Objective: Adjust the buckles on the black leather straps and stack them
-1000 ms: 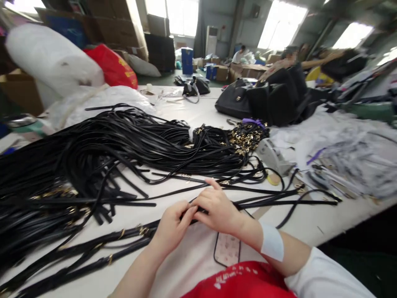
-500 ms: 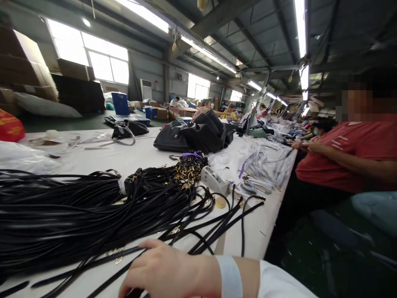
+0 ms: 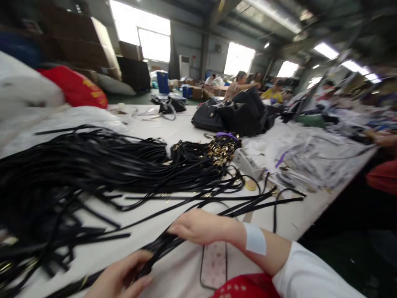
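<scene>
Now has left hand [image 3: 125, 273] farther from right hand [image 3: 198, 225], gripping black straps [image 3: 166, 244] with both; could snag strap pile [image 3: 102, 161] if yanked tbh.

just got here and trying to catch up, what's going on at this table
A person's left hand grips a bundle of black straps; the right hand is on it farther along, fingertips hidden. Beyond, a larger pile of black straps lies across the white table, beside gold-coloured hardware. A phone lies near the right wrist.
</scene>
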`<state>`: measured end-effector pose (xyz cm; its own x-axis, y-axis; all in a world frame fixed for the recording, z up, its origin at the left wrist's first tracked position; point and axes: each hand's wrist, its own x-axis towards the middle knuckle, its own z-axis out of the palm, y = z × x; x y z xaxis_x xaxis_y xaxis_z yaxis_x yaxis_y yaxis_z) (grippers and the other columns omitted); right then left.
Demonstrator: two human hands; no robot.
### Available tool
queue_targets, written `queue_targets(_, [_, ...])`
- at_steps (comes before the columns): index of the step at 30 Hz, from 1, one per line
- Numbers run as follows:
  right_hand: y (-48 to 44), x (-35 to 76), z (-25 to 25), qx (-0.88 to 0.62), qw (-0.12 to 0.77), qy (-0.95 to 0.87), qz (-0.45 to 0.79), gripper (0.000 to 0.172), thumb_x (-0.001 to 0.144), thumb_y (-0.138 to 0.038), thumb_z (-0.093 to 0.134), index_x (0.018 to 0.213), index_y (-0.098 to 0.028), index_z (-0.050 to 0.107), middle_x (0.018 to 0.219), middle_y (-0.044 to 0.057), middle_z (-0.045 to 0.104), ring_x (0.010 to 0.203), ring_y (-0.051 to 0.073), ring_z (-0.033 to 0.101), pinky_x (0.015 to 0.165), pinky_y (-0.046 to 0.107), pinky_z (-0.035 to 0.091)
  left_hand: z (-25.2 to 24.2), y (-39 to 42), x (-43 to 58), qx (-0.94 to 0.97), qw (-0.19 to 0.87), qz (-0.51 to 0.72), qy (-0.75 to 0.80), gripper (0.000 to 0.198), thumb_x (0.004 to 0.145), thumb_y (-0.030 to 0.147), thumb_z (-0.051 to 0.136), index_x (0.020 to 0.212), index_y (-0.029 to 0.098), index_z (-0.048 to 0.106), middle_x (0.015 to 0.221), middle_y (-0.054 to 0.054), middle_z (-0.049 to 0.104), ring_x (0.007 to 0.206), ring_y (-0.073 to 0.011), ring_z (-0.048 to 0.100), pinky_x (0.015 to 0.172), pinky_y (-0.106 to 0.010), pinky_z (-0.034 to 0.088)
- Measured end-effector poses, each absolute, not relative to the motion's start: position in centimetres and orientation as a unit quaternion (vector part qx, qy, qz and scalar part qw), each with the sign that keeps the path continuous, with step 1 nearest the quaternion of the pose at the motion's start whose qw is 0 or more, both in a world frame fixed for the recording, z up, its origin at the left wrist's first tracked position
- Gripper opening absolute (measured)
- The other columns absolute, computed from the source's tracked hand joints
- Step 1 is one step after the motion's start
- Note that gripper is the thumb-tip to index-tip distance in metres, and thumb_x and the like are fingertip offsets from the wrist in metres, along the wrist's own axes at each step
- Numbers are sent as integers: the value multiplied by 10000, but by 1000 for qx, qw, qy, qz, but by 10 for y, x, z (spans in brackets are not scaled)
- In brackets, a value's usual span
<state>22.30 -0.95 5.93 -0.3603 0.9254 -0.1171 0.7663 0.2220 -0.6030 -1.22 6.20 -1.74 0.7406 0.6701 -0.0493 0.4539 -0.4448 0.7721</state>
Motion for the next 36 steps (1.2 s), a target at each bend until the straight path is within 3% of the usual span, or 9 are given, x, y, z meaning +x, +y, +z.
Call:
queue_targets(3, [-12,228,50,-550,186,-754,306,368,1004,-344,376,879,-165,672,889,52,713,775,157,590,725,246,414,6,43,-28,824,440,93,345,243,825,371,613,995,223,705,849,-17,731,718,-174,640,682,-251,518])
queue_targets(8, [-7,235,38,-545,130,-756,338,418,991,-401,376,758,-179,642,698,15,640,640,143,522,636,255,360,16,48,-11,853,382,142,327,233,858,305,630,1049,197,709,922,-40,738,793,-170,637,740,-257,476])
queue_targets(15, [-13,228,30,-575,101,-739,336,415,950,-425,422,653,-188,590,600,-10,581,573,125,477,574,259,313,13,37,6,877,368,170,259,259,886,285,620,1114,186,692,1019,-63,746,906,-191,677,825,-272,495])
queue_targets(19, [-12,226,25,-584,106,-731,336,418,935,-419,426,607,-187,542,552,-22,512,535,116,421,538,273,271,5,34,17,858,391,195,270,255,866,255,639,1104,179,691,1010,-62,748,898,-188,680,828,-279,507])
queue_targets(23, [-11,227,25,-592,123,-719,342,432,926,-414,424,557,-191,455,507,-39,403,503,105,347,507,276,230,4,32,22,794,458,226,331,186,818,257,697,977,164,716,829,-24,743,730,-147,662,696,-235,512])
queue_targets(32, [-12,223,27,-511,206,-722,418,497,988,-477,346,645,-177,543,595,-10,516,572,117,451,557,256,319,9,28,28,779,483,265,300,123,815,238,701,897,151,732,814,-24,738,704,-128,648,677,-213,495])
queue_targets(36, [-7,239,36,-506,185,-736,409,485,981,-499,375,706,-165,594,608,-5,539,572,114,468,562,244,344,16,36,21,788,456,281,303,167,805,260,717,925,144,720,834,-32,732,730,-135,645,690,-223,496])
